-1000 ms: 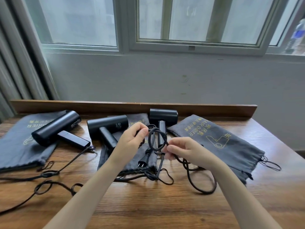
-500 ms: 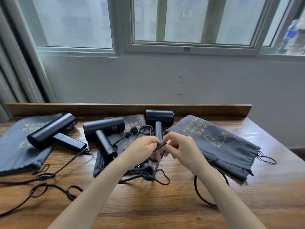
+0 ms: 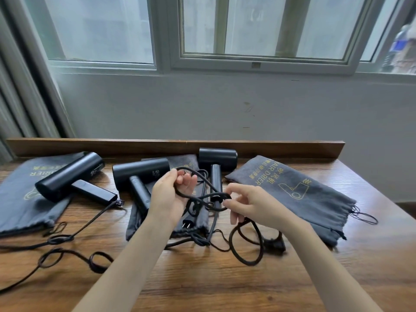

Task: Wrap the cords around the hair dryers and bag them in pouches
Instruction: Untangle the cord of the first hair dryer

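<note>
Three black hair dryers lie along the back of the wooden table (image 3: 202,284): the left dryer (image 3: 67,176), the middle dryer (image 3: 140,174) and the right dryer (image 3: 217,157). Three grey pouches lie with them: the left pouch (image 3: 15,199), the middle pouch (image 3: 186,163) under the dryers, and the right pouch (image 3: 292,192). My left hand (image 3: 168,194) grips loops of black cord (image 3: 202,199) above the middle pouch. My right hand (image 3: 249,203) pinches the same cord beside it, and more cord hangs below it in a loop (image 3: 245,246). The plug (image 3: 188,224) dangles under my left hand.
The left dryer's cord (image 3: 74,253) trails in loose loops over the front left of the table. A raised wooden ledge (image 3: 175,146) borders the table's far edge below the window wall. The right pouch's drawstring (image 3: 364,218) lies near the table's right edge.
My hands have drawn apart from the close pinch. The left hand now holds cord loops higher, the right pulls a loop sideways, and the plug has dropped below the left hand.
</note>
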The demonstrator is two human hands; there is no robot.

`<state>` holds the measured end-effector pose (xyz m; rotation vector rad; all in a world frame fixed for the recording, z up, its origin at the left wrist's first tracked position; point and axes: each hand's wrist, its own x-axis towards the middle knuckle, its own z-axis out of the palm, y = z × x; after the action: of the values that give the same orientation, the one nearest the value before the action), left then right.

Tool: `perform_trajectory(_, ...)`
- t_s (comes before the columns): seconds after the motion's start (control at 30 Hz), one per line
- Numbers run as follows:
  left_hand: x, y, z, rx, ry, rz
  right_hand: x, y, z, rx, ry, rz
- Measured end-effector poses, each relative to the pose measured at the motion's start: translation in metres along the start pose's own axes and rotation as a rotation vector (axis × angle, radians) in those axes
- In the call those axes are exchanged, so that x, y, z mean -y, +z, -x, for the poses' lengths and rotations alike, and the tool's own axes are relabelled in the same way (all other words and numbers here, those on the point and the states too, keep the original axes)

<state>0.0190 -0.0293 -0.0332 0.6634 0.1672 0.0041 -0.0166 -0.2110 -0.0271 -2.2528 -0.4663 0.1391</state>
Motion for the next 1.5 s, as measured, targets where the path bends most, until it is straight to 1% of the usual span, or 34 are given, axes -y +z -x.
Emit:
perform_trajectory(0.03,-0.001,-0.003,0.0,0.01,-0.051,0.104,-0.001,-0.002,0.001,0.006,0.003,-0.016)
perform_trajectory(0.07,-0.003,-0.005,0.001,0.039,-0.093,0.126,-0.002,-0.004,0.002,0.006,0.002,-0.025)
perform_trajectory(0.1,-0.005,-0.007,0.002,0.088,-0.108,0.043,-0.004,-0.006,0.003,0.004,0.001,-0.026)
perform_trajectory(0.13,-0.008,-0.009,0.003,0.147,-0.084,-0.138,-0.005,-0.006,0.004,0.004,0.001,-0.017)
perform_trajectory(0.17,-0.01,-0.011,0.003,0.214,-0.007,-0.417,-0.006,-0.007,0.004,0.007,0.002,-0.007)
perform_trajectory(0.2,-0.013,-0.01,0.005,0.261,0.141,-0.798,-0.006,-0.006,0.003,0.008,-0.001,0.006)
perform_trajectory(0.27,-0.017,-0.009,0.005,0.352,0.603,-1.606,-0.005,-0.004,0.001,0.008,-0.017,0.045)
perform_trajectory(0.3,-0.017,-0.008,0.006,0.416,0.827,-1.862,-0.004,-0.004,0.0,0.007,-0.025,0.067)
perform_trajectory(0.33,-0.014,-0.007,0.006,0.506,1.025,-2.018,-0.004,-0.004,-0.001,0.006,-0.031,0.093)
perform_trajectory(0.37,-0.011,-0.005,0.005,0.635,1.18,-2.079,-0.004,-0.005,-0.001,0.005,-0.033,0.123)
perform_trajectory(0.4,-0.008,-0.003,0.005,0.776,1.284,-2.123,-0.004,-0.006,-0.001,0.0,-0.035,0.152)
perform_trajectory(0.43,-0.006,0.0,0.005,0.916,1.234,-2.12,-0.005,-0.007,-0.001,-0.006,-0.036,0.166)
perform_trajectory(0.47,-0.005,0.003,0.006,0.997,1.091,-2.074,-0.006,-0.007,0.0,-0.011,-0.039,0.164)
perform_trajectory(0.5,-0.006,0.004,0.005,1.019,0.936,-1.997,-0.006,-0.007,0.001,-0.016,-0.039,0.152)
perform_trajectory(0.53,-0.006,0.004,0.006,0.989,0.82,-1.907,-0.006,-0.006,0.001,-0.026,-0.041,0.134)
perform_trajectory(0.6,-0.005,0.0,0.006,0.815,0.839,-1.676,-0.004,-0.008,0.002,-0.074,-0.05,0.055)
perform_trajectory(0.67,-0.009,-0.005,0.006,0.58,0.801,-1.451,-0.003,-0.014,0.002,-0.125,-0.056,-0.005)
perform_trajectory(0.73,-0.016,-0.008,0.003,0.35,0.66,-1.149,-0.006,-0.02,0.004,-0.124,-0.049,-0.035)
perform_trajectory(0.8,-0.026,-0.008,-0.003,0.157,0.491,-0.756,-0.013,-0.02,0.006,-0.085,-0.033,-0.033)
perform_trajectory(0.87,-0.033,-0.011,-0.008,0.068,0.396,-0.483,-0.019,-0.016,0.007,-0.054,-0.021,0.056)
perform_trajectory(0.97,-0.037,-0.013,-0.011,0.003,0.306,-0.349,-0.024,-0.007,0.006,-0.045,-0.042,0.079)
perform_trajectory(1.03,-0.036,-0.015,-0.013,-0.039,0.266,-0.445,-0.022,-0.003,0.006,-0.077,-0.035,0.047)
perform_trajectory(1.07,-0.035,-0.017,-0.014,-0.042,0.272,-0.6,-0.021,-0.002,0.006,-0.096,-0.032,0.031)
perform_trajectory(1.1,-0.033,-0.019,-0.015,-0.028,0.32,-0.844,-0.02,0.0,0.006,-0.113,-0.03,0.01)
perform_trajectory(1.13,-0.031,-0.02,-0.014,0.012,0.422,-1.133,-0.02,0.001,0.005,-0.122,-0.019,-0.015)
perform_trajectory(1.17,-0.029,-0.02,-0.012,0.09,0.545,-1.384,-0.019,0.003,0.004,-0.12,-0.002,-0.046)
perform_trajectory(1.2,-0.026,-0.018,-0.009,0.199,0.68,-1.555,-0.018,0.005,0.004,-0.109,0.019,-0.077)
perform_trajectory(1.23,-0.022,-0.015,-0.007,0.337,0.806,-1.681,-0.015,0.007,0.003,-0.099,0.028,-0.095)
perform_trajectory(1.27,-0.018,-0.01,-0.007,0.503,0.887,-1.788,-0.013,0.008,0.002,-0.095,0.027,-0.089)
perform_trajectory(1.3,-0.015,-0.002,-0.004,0.665,0.912,-1.874,-0.01,0.008,0.001,-0.097,0.014,-0.066)
perform_trajectory(1.37,-0.008,0.014,0.001,0.904,0.813,-1.943,-0.005,0.006,0.0,-0.098,-0.015,-0.016)
perform_trajectory(1.4,-0.007,0.019,0.001,0.967,0.753,-1.96,-0.004,0.005,0.001,-0.091,-0.023,-0.005)
perform_trajectory(1.43,-0.007,0.024,0.0,0.994,0.708,-1.978,-0.004,0.004,0.001,-0.085,-0.021,-0.004)
perform_trajectory(1.5,-0.008,0.029,-0.001,0.977,0.649,-1.991,-0.007,0.005,0.002,-0.104,0.001,-0.03)
